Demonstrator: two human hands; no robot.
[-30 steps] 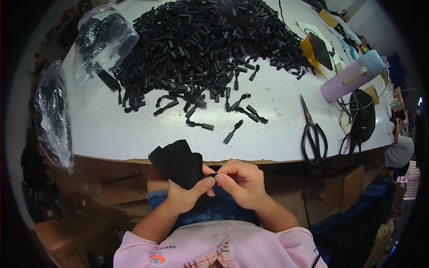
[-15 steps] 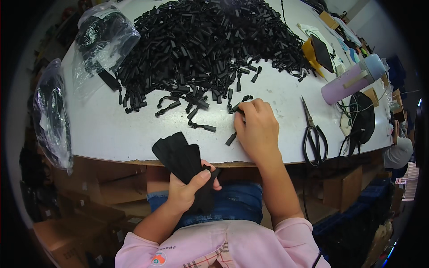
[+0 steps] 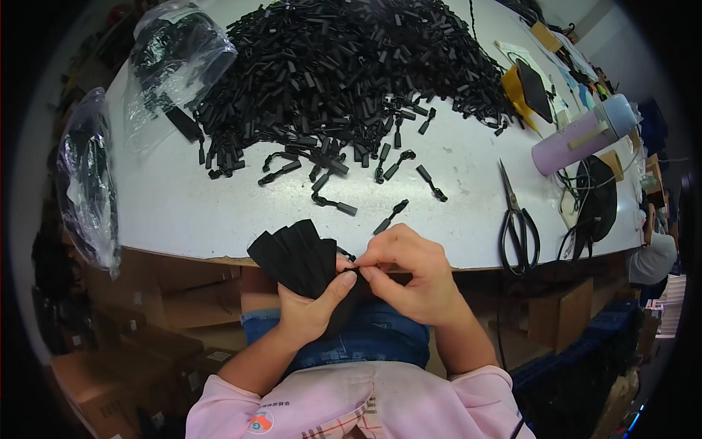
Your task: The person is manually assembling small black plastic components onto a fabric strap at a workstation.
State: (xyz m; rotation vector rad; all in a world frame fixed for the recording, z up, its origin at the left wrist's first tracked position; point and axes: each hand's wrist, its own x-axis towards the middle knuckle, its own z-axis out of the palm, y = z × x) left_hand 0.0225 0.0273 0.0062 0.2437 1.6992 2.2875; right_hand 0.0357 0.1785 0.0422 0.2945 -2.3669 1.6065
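Observation:
My left hand (image 3: 307,313) is closed around a fanned bundle of black fabric strips (image 3: 292,256) just in front of the table edge. Against its thumb tip, my right hand (image 3: 417,278) pinches a small black cord pull (image 3: 346,254), mostly hidden by the fingers. Past my hands, a loose cord pull (image 3: 391,217) lies on the white table (image 3: 241,219), with another cord pull (image 3: 431,183) farther to the right. A large heap of black cord pulls (image 3: 329,80) covers the far middle of the table.
Black scissors (image 3: 518,227) lie to the right, points away from me. Beyond them are a lilac bottle (image 3: 574,143), a black pouch-like item (image 3: 596,194) and a phone on a yellow stand (image 3: 518,91). Clear plastic bags (image 3: 88,183) with black contents line the left side.
My right hand has come back from the loose cord pulls to my left thumb, with a cord pull at its fingertips. Some pulls on the table lie differently. The left hand still holds the strips.

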